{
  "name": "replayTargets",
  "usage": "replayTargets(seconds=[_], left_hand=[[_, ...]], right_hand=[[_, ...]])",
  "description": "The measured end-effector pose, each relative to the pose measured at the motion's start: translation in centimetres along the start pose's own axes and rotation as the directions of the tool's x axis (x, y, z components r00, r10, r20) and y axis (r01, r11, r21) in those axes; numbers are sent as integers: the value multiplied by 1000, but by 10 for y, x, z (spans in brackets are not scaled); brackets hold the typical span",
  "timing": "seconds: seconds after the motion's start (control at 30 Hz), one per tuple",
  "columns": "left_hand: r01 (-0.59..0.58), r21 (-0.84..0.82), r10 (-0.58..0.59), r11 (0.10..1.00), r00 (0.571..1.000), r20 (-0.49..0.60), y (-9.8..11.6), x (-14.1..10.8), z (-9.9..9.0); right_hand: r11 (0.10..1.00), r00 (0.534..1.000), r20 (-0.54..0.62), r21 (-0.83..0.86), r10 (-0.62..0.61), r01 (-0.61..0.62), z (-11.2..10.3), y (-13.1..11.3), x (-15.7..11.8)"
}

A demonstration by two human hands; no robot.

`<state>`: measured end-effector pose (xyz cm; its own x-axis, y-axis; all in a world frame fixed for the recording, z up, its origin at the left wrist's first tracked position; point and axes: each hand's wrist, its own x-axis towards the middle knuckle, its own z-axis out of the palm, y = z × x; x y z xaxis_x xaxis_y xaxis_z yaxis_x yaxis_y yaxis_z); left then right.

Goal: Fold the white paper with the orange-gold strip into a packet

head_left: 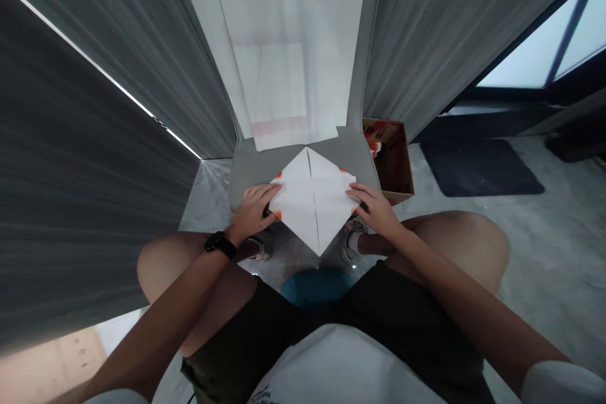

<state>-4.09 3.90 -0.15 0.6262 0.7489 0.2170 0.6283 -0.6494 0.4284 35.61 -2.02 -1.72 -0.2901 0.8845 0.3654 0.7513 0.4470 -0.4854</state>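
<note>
While the left hand (255,207) pinches one side corner of a white folded paper (298,202), the right hand (376,208) pinches the opposite one, the fingers of both closed on its edges. The paper is diamond-shaped, spread between the hands over the front of a grey chair (353,151), its near corner jutting past the seat; whether it touches the seat I cannot tell. A slit runs down its middle from far corner to near, and orange patches show beside the side corners. Just beyond it, large pale sheets (334,44) lie overlapping on the chair. An open cardboard box (402,167) stands to the right of the chair, near a dark mat (480,167) on the floor (544,233). A black watch (220,243) circles the left wrist.
</note>
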Motion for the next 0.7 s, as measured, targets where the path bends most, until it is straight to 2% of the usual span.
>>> replayTargets(seconds=[0.23, 0.4, 0.5, 0.7], left_hand=[[91, -67, -93, 994, 995, -28, 6, -3, -5], [58, -175, -63, 983, 998, -25, 8, -7, -11], [115, -185, -130, 976, 989, -70, 9, -3, -6], [213, -97, -227, 972, 961, -161, 13, 6, 8]], right_hand=[[999, 999, 17, 12, 34, -34, 1, 1, -1], [1000, 1000, 16, -4, 9, -9, 0, 2, -1], [1000, 999, 28, -3, -16, 16, -4, 1, -2], [999, 997, 67, 12, -43, 42, -8, 0, -4]])
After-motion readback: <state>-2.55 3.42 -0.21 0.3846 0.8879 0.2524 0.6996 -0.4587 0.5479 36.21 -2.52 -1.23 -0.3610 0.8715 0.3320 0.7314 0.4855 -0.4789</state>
